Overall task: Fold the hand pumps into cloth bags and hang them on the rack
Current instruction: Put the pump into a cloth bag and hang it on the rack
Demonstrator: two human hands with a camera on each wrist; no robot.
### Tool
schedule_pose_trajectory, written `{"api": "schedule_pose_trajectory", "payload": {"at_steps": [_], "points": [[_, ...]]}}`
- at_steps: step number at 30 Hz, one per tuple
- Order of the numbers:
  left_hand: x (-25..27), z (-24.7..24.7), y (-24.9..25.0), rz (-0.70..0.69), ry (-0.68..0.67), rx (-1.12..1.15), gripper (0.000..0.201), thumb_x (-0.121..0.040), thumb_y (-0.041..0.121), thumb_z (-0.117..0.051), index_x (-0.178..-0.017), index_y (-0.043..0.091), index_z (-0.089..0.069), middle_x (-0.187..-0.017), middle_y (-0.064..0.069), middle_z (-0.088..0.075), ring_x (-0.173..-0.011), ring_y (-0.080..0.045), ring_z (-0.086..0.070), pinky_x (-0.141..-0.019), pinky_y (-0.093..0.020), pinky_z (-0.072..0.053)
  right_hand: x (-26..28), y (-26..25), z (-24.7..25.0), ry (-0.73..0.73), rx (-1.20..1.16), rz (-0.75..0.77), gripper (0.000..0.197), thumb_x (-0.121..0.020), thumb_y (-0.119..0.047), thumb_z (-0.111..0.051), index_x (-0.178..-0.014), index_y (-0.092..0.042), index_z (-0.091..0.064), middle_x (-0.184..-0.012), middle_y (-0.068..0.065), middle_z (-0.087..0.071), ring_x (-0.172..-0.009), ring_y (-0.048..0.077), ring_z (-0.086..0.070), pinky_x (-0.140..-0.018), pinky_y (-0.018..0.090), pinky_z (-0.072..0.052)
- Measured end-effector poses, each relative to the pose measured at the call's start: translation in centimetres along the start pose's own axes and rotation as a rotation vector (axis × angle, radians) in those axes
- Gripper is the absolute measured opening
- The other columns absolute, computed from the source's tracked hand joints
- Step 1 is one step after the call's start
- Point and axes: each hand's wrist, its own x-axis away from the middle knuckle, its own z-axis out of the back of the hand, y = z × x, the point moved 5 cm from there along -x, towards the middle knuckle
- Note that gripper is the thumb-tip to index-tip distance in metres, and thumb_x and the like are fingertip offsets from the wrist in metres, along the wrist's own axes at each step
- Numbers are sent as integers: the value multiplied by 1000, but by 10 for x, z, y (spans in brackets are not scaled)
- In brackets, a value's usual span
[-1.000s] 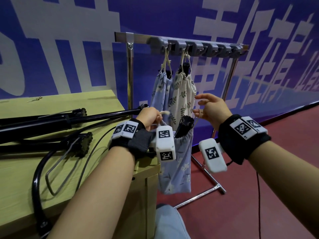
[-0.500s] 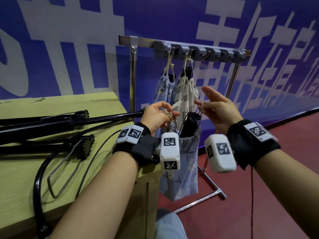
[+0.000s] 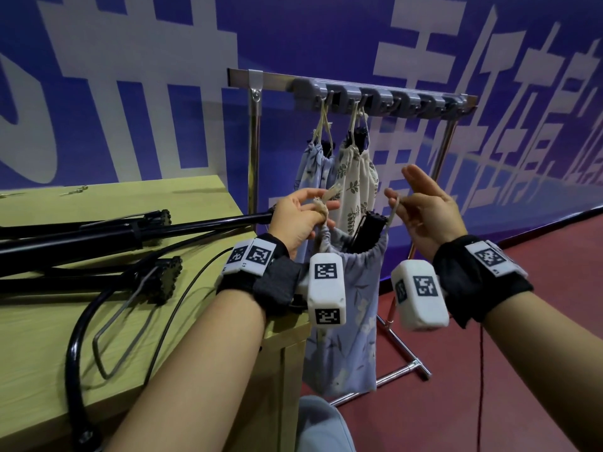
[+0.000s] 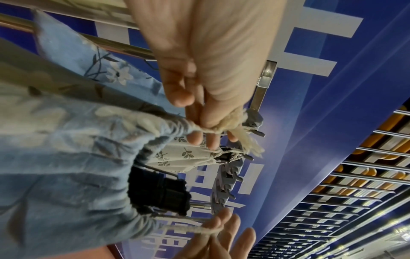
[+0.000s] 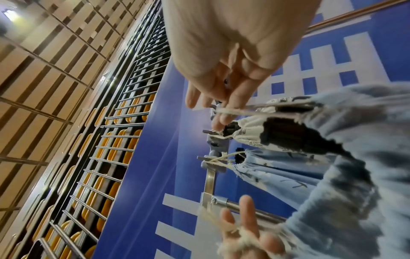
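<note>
Hands (image 3: 359,210) pinch bag (image 3: 346,337) drawstrings below rack (image 3: 352,89).

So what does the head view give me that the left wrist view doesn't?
Only the head view shows the yellow-green wooden table with black hand pumps lying on it, the blue bag's full hanging length, and the rack's feet.

Only the left wrist view shows the frayed cream cord knot pinched by the left hand up close, and the slatted ceiling.

Both show the blue floral cloth bag with a black pump sticking out, the right hand pinching the other cord, the white leaf-print bag, and the grey hook rack.
</note>
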Motion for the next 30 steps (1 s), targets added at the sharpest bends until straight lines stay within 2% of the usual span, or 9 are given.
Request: {"api": "schedule_pose_trajectory", "payload": {"at_steps": [4,8,13,16,19,24,26,28,30], "points": [[-2,1,-6,126,8,4,30,-85,-11,-43,-94,14,-57,-87,-7,-67,-68,-10,-61,-56,-20,-45,-5,9,0,-36,178,11,60,-75,30,-25,-87,-14,-63,-92,-4,-69,-72,9,-57,-61,14,-49],[-4,1,-21,308,5,-14,16,-85,-4,-43,-80,9,-51,-70,-7,-60,-60,-15,-55,-47,-20,-42,-4,17,-2,-15,752,107,47,-70,26,-25,-67,-5,-60,-64,6,-59,-43,-3,-50,-46,7,-36],[-8,5,-26,376,107,129,10,-84,6,-46,-74,10,-45,-60,-2,-38,-41,-11,-35,-43,-19,-35,-4,26,-3,-187,1404,97,23,-81,1,-48,-88,-10,-67,-75,6,-59,-66,19,-52,-54,20,-47],[-8,8,-23,356,159,211,12,-87,8,-44,-75,12,-42,-62,0,-33,-28,-5,-24,-36,-15,-23,-4,32,-4,-268,1715,-13,30,-85,-6,-51,-114,-4,-59,-105,18,-57,-88,30,-52,-67,30,-44],[-6,8,-23,382,129,207,13,-89,11,-42,-76,12,-40,-64,-2,-37,-29,-4,-24,-32,-12,-19,-2,37,-5,-302,1822,-122,34,-89,-5,-44,-120,0,-57,-119,21,-58,-104,34,-57,-83,35,-47],[0,-1,-25,444,12,132,34,-87,18,-51,-118,4,-44,-69,-6,-42,-46,-19,-56,-39,-19,-45,4,37,-12,-389,1736,-44,50,-87,-1,-38,-128,-23,-57,-123,15,-58,-55,11,-46,-48,20,-37],[-1,-5,-23,395,-36,124,42,-89,16,-50,-128,12,-35,-76,-7,-48,-56,-23,-61,-47,-26,-48,9,38,-13,-448,1793,7,51,-87,-4,-39,-125,-33,-58,-129,7,-57,-69,15,-54,-56,23,-38],[0,-10,-17,332,-94,98,25,-92,14,-45,-116,19,-41,-79,-6,-52,-66,-19,-55,-62,-27,-42,13,41,-15,-518,1872,49,46,-89,-9,-41,-115,-39,-64,-125,-4,-59,-99,20,-57,-68,25,-39],[2,-11,-12,281,-124,60,15,-94,13,-41,-99,20,-53,-75,-2,-50,-68,-14,-49,-66,-27,-35,16,41,-18,-559,1851,65,45,-89,-8,-42,-110,-39,-67,-106,-11,-61,-105,19,-54,-70,27,-38]]}}
